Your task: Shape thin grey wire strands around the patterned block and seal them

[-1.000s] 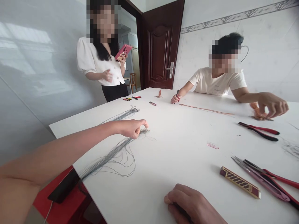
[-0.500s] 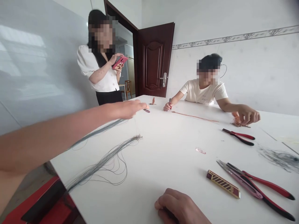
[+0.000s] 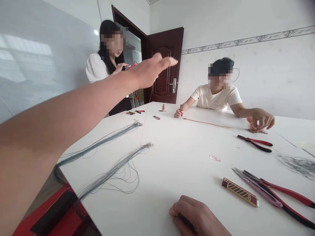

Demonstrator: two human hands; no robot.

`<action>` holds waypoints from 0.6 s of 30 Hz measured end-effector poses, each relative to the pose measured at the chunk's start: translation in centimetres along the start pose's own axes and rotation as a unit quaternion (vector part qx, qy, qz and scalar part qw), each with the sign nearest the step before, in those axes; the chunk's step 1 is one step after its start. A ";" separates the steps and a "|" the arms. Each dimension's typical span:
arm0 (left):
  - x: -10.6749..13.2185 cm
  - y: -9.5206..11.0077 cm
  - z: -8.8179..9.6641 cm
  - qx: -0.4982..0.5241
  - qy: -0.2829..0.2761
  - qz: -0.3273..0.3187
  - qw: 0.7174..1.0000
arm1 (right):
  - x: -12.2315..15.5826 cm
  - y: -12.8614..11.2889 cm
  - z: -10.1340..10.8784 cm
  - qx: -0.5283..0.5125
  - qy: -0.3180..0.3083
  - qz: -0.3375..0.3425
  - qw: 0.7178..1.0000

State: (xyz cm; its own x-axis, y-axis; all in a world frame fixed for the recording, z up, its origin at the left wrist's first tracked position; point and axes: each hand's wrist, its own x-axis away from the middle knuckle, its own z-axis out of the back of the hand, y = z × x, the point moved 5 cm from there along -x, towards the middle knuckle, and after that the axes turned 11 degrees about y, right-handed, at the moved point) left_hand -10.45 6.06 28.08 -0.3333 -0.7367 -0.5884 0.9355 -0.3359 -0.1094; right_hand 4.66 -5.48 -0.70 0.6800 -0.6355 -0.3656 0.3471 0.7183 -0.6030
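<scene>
My left hand [image 3: 154, 69] is raised above the far left of the table, thumb and fingers pinched. A thin strand hangs beneath it, faint against the door. Below my forearm lies a bundle of grey-green cords [image 3: 108, 137] with small metal ends. Nearer me is a second grey-green cord bundle [image 3: 115, 164], loosely looped and spread over the table edge. My right hand [image 3: 194, 214] rests on the table at the bottom with curled fingers; what is inside them, if anything, is hidden. To its right lie a patterned gold-and-maroon cutter [image 3: 240, 192], pink tweezers [image 3: 263, 191] and red-and-black pliers [image 3: 287, 193].
Across the white table [image 3: 177, 170], a seated person [image 3: 216, 98] holds a tool beside orange cords [image 3: 209, 123]. Another person [image 3: 94, 67] stands at the left with a phone. More pliers [image 3: 254, 143], a clear pink piece [image 3: 215, 158] and grey strands [image 3: 296, 164] lie right.
My left hand has risen up and to the right off the table, drawing the strand upward. Small tools at the far left are uncovered. My right hand stays resting on the table.
</scene>
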 end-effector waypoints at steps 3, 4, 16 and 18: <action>-1.8 1.5 1.4 -0.033 0.077 -0.069 0.994 | 0.1 -0.1 0.1 -0.011 0.016 -0.001 1.000; -2.2 2.1 1.8 -0.044 0.096 -0.092 0.990 | 0.2 -0.2 0.1 -0.019 0.018 -0.010 1.000; 1.0 15.1 3.6 0.231 0.136 -0.348 0.898 | -1.0 -0.2 11.9 -0.264 0.355 -0.135 0.886; 0.9 16.6 3.4 0.310 0.096 -0.305 0.895 | -2.3 -1.1 13.2 -0.330 0.370 -0.119 0.861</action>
State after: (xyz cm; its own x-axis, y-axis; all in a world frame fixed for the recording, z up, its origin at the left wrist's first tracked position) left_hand 4.35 -2.22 28.46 -0.6780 -0.2100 -0.7045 0.3218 -0.9464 -0.0275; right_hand 11.25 -1.10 10.14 -0.0411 -0.9236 -0.3812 -0.1883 0.3818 -0.9049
